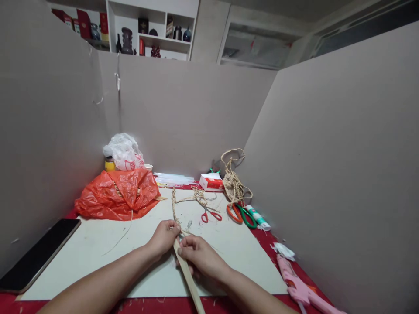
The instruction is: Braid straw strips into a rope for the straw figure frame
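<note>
A braided straw cord (174, 205) runs away from me across the pale board. My left hand (164, 237) is closed, thumb and fingertips pinching the cord's near end. From that spot a flat, pale straw-coloured strip (189, 277) comes down toward me and leaves the bottom of the view. My right hand (201, 257) is closed close by, thumb and forefinger at the strip; its lower fingers are partly hidden beneath. Thin strands show between the two hands. Farther off lie a small tangle of the same cord (200, 197) and small red-handled scissors (211, 215).
At left are an orange plastic bag (121, 196) and a black phone (42, 253). On the right lie larger scissors (241, 216), a coil of braided cord (233, 185), a white-and-green tube (258, 217) and a pink glue gun (299, 283). Grey panels (183, 113) enclose the table.
</note>
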A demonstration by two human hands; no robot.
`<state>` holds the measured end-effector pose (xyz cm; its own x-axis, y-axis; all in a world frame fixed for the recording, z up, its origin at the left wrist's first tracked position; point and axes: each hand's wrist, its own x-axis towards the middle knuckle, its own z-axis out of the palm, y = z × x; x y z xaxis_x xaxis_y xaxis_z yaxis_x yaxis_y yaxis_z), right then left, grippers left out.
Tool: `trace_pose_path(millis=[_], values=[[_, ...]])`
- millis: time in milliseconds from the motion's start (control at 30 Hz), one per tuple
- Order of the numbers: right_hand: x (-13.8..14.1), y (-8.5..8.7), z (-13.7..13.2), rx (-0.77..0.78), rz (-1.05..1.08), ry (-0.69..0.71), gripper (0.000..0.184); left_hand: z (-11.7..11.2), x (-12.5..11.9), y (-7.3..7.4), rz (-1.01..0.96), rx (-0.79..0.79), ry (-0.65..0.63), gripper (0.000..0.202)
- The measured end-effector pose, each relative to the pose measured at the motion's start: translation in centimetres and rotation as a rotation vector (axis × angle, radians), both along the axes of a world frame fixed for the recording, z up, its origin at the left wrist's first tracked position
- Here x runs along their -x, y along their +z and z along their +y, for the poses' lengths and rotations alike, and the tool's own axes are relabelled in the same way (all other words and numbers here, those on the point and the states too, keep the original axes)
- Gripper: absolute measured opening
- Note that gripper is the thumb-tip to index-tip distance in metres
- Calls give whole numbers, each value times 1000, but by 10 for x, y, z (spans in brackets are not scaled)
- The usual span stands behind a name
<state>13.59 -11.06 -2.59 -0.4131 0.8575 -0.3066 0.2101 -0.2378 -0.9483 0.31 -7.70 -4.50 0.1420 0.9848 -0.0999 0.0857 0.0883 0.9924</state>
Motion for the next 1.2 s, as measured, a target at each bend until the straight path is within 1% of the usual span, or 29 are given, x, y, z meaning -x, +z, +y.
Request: trace_pose_path(millis=[67,133,200,300,367,433,533,633,733,833,933,1067,1200], values=[[-1,4,-2,86,56,-6,18,0,0,-1,-6,-4,-5,22],[-2,6,-1,70,63,-26,19,2,1,-4,-13,-52,13,22],[-2,6,2,-11,44,-63,16,4,1,-6,-41,-87,64,22],[1,4,7,-239,-32,-147,12,5,3,-6,-106,-86,142,22],[3,2,8,-380,-104,-216,11,4,3,-3,-148,-68,162,23],[6,-2,4,-457,-165,-283,12,3,2,1,-187,-42,173,22],[9,-10,-8,-507,-210,-344,17,1,1,5,-227,21,189,21],[10,-21,-17,-503,-264,-378,18,1,-2,3,-205,35,189,20],[11,-26,-20,-528,-303,-408,17,1,-3,-2,-134,-69,162,22],[14,-24,-24,-573,-228,-369,20,1,-4,-6,-71,-168,148,21],[16,-19,-29,-577,-118,-315,24,2,-4,-6,-35,-210,153,19],[18,-15,-26,-499,-33,-337,28,4,-4,-6,-24,-193,160,18],[18,-11,-11,-396,-14,-304,30,9,-3,-7,-28,-177,182,16]])
